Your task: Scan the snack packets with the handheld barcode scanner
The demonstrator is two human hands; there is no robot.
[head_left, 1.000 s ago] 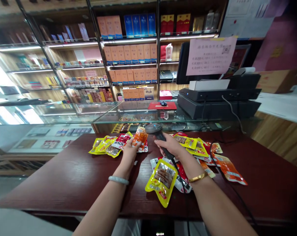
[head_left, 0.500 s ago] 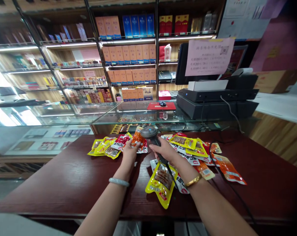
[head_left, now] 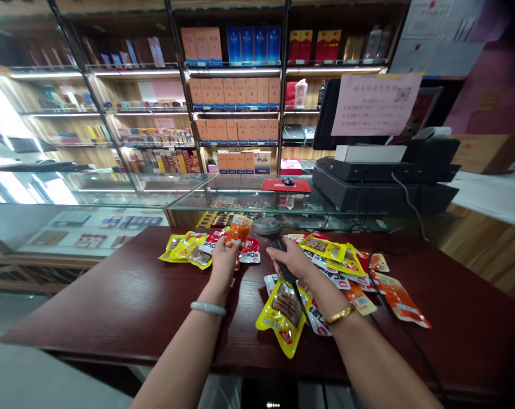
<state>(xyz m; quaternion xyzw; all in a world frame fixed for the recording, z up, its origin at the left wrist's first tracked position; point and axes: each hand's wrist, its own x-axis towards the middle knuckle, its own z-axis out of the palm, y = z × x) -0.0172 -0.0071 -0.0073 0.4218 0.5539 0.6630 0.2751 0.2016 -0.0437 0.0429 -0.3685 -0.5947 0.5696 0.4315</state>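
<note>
- My left hand (head_left: 224, 260) pinched a small orange foil snack packet (head_left: 239, 230), lifted above the dark red-brown wooden counter (head_left: 112, 307).
- My right hand (head_left: 292, 260) was clenched round the grip of a black handheld barcode scanner (head_left: 269, 228), its head just beside the packet.
- Yellow and red snack pouches (head_left: 285, 307) lay scattered on the counter around both hands.

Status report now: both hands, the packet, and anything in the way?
Left hand holds orange snack packet raised. Right hand grips barcode scanner, head beside the packet. Loose snack packets lie around on the dark counter; scanner cable crosses them.
</note>
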